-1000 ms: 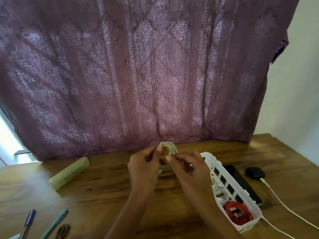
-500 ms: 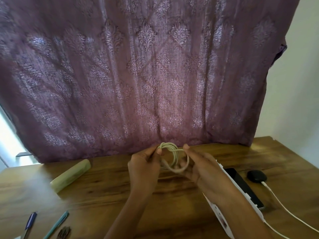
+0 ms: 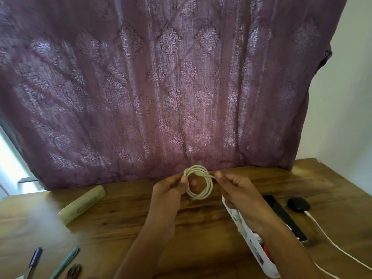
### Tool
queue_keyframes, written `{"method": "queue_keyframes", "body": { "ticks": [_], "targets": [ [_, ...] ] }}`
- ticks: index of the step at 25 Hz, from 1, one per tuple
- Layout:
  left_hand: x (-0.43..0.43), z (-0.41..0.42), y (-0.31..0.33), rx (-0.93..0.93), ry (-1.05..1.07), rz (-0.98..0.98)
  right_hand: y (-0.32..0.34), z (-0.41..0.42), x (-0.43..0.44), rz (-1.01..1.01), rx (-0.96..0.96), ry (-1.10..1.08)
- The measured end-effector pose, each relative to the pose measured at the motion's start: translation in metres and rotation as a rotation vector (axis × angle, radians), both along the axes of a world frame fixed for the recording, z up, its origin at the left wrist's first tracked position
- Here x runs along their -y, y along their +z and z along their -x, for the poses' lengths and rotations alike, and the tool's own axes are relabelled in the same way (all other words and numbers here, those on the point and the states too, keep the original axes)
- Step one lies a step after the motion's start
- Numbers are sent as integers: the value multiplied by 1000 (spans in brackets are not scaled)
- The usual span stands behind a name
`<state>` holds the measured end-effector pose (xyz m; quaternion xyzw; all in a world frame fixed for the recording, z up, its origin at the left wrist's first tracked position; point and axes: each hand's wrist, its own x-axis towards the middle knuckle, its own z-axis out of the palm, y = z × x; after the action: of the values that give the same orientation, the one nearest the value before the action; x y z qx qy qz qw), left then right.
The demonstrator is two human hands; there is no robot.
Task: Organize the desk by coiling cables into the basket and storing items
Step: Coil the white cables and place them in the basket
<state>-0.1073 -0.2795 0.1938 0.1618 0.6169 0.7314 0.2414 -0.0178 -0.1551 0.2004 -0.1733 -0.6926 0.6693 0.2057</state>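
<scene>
A cream cable coil [image 3: 203,185] hangs in the air above the wooden desk [image 3: 124,222], just in front of the curtain. My left hand [image 3: 171,192] pinches the coil's left side between thumb and fingers. My right hand [image 3: 239,192] pinches the cable end at the coil's upper right. The white slotted basket [image 3: 251,244] lies under my right forearm, which hides most of it; a bit of red cable [image 3: 266,252] shows inside.
A pale green cylindrical case [image 3: 82,205] lies at the left. A blue pen [image 3: 33,262], a teal pen [image 3: 65,262] and a small dark object [image 3: 74,271] sit at the front left. A black phone [image 3: 285,216] and a black puck [image 3: 298,204] with a white cable [image 3: 330,240] lie right of the basket.
My right hand has moved from the front of the coil to its upper right, drawing the cable end across. The coil now shows as an open ring. The view tilted slightly.
</scene>
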Motion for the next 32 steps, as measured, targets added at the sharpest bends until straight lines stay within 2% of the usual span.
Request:
{"method": "queue_keyframes", "body": {
  "ticks": [3,7,12,16,17,19,21,26,29,32],
  "targets": [
    [0,4,-6,-32,-101,89,-3,0,-3,-5,-2,-29],
    [-4,13,-1,-475,-137,222,-5,1,-5,-218,-48,-14],
    [-4,12,12,-755,-213,375,-9,7,-12,-370,-75,6],
    [-5,9,9,-804,-159,374,-11,10,-14,-292,-141,-64],
    [-5,8,7,-798,-123,363,-12,10,-14,-318,-147,-127],
    [-6,5,3,-773,-61,349,-18,10,-18,-504,-127,-277],
    [-6,2,0,-739,-10,330,-22,9,-16,-595,-87,-305],
    [-6,-3,-4,-671,82,285,-22,1,0,-152,15,-140],
    [-6,-3,-5,-624,93,269,-18,-2,8,-70,-26,20],
    [-6,-4,-6,-635,79,283,-25,0,5,67,-43,-20]
  ]
}}
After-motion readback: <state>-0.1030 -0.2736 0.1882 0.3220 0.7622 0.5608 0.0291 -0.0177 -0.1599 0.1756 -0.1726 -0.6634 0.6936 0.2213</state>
